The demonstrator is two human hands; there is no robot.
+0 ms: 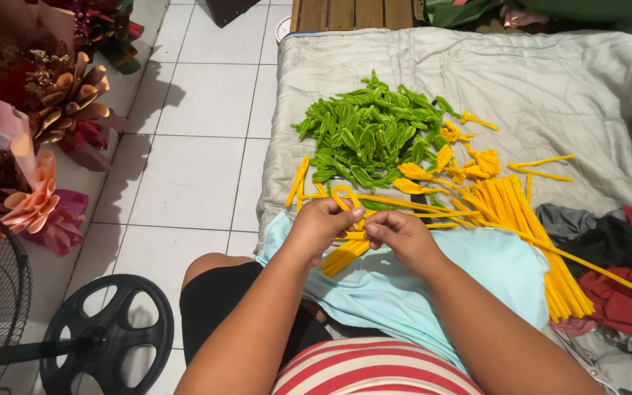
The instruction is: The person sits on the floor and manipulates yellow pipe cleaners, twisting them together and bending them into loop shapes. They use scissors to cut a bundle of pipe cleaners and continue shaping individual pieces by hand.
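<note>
My left hand [320,225] and my right hand [402,235] meet over a light blue pillow [469,271] on my lap. Both pinch one yellow pipe cleaner [345,194], which is bent into a loop above my left fingers. A short bunch of yellow pipe cleaners [344,254] lies under my hands on the pillow. Just beyond, on a grey sheet [550,88], sits a heap of green pipe-cleaner leaves [367,135], with folded yellow petal shapes [455,157] to its right. A thick bundle of straight yellow pipe cleaners [524,227] lies at my right.
White tiled floor [192,146] runs along the left. Paper-wrapped bouquets [53,102] stand at the far left. A black fan base [107,333] sits at lower left. Dark and red clothes [623,249] lie bunched at the right edge.
</note>
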